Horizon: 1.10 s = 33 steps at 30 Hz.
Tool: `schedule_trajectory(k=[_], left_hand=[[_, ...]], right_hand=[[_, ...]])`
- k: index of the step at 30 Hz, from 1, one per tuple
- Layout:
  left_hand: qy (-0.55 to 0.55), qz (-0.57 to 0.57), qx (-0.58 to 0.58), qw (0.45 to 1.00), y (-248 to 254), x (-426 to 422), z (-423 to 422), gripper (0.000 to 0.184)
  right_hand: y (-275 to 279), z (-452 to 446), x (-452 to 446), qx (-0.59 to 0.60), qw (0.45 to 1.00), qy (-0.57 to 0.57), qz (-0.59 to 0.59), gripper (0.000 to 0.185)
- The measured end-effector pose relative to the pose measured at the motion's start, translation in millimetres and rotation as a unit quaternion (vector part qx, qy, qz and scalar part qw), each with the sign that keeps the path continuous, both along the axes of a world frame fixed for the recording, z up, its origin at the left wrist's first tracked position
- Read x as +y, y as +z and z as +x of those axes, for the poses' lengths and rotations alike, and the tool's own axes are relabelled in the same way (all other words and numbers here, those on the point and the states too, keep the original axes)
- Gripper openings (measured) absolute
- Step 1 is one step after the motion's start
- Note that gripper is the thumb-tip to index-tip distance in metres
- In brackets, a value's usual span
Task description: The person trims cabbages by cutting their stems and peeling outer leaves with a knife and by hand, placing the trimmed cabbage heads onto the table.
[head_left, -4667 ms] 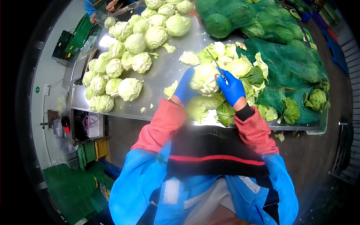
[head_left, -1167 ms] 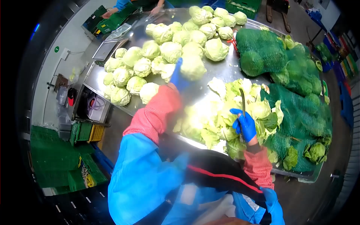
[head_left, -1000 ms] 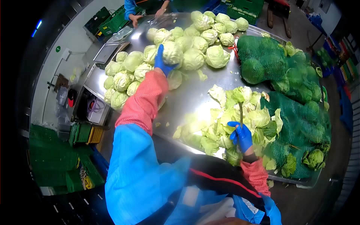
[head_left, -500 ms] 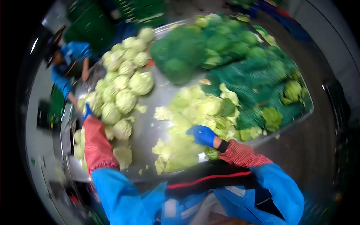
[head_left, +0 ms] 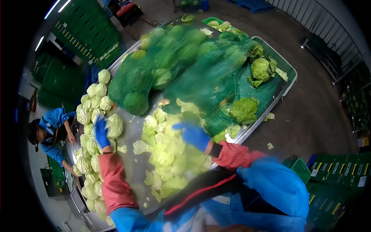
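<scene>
My left hand (head_left: 101,133), in a blue glove, lies against the pile of pale trimmed cabbages (head_left: 92,146), fingers stretched out and open. Right beside it, apparently touching, is a larger cabbage (head_left: 114,126). Over a heap of loose cabbage leaves (head_left: 166,150) hovers my right hand (head_left: 196,136), also gloved in blue and slightly blurred. Its fingers reach out to the left, with nothing visible in them. Beyond the heap, green net bags (head_left: 135,83) hold more cabbages. Two leafy untrimmed heads, one a cabbage (head_left: 263,69), lie on the netting at the right.
A metal table (head_left: 129,154) bears everything, its raised edge (head_left: 266,112) running along the right. Across the left side a co-worker (head_left: 54,127) has both hands near the cabbages. Green crates (head_left: 87,31) are stacked behind, and more crates (head_left: 340,170) stand at lower right.
The view has swung to the right. My left hand has moved farther along the cabbage pile, to the larger cabbage. My right hand stays over the leaves, slightly farther up the heap.
</scene>
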<state>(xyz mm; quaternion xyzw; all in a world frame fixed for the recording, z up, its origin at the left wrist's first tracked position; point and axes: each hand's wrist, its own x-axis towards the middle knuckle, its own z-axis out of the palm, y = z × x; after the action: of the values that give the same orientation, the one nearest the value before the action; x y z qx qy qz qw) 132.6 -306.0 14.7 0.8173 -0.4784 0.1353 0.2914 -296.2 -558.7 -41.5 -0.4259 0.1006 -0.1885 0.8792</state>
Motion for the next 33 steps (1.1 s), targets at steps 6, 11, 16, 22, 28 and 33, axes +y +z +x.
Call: schedule_trajectory(k=[6, 11, 16, 22, 28, 33], left_hand=[[-0.272, 0.018, 0.645, 0.714, 16.9, -298.2, -282.4, 0.037], [-0.302, 0.054, 0.817, 0.487, -6.2, -428.2, -394.5, 0.043], [-0.152, 0.033, 0.9, 0.408, -63.5, -505.4, -442.1, 0.057], [-0.076, 0.069, 0.909, 0.404, -102.7, -548.3, -450.5, 0.071], [-0.135, 0.006, 0.86, 0.492, -184.3, -569.4, -451.8, 0.077], [-0.197, -0.011, 0.887, 0.417, -103.5, -522.1, -448.9, 0.074]], right_hand=[[45.5, -80.7, -192.1, 0.256, 0.779, -0.298, -0.489, 0.035], [63.5, -149.8, -375.1, 0.487, 0.52, -0.333, -0.617, 0.05], [9.7, -201.7, -437.8, 0.58, 0.49, -0.234, -0.608, 0.056], [36.3, -207.8, -351.7, 0.452, 0.684, -0.225, -0.527, 0.049], [-65.7, -218.9, -372.2, 0.483, 0.668, -0.265, -0.499, 0.054], [24.2, -200.2, -309.3, 0.466, 0.742, -0.259, -0.406, 0.052]])
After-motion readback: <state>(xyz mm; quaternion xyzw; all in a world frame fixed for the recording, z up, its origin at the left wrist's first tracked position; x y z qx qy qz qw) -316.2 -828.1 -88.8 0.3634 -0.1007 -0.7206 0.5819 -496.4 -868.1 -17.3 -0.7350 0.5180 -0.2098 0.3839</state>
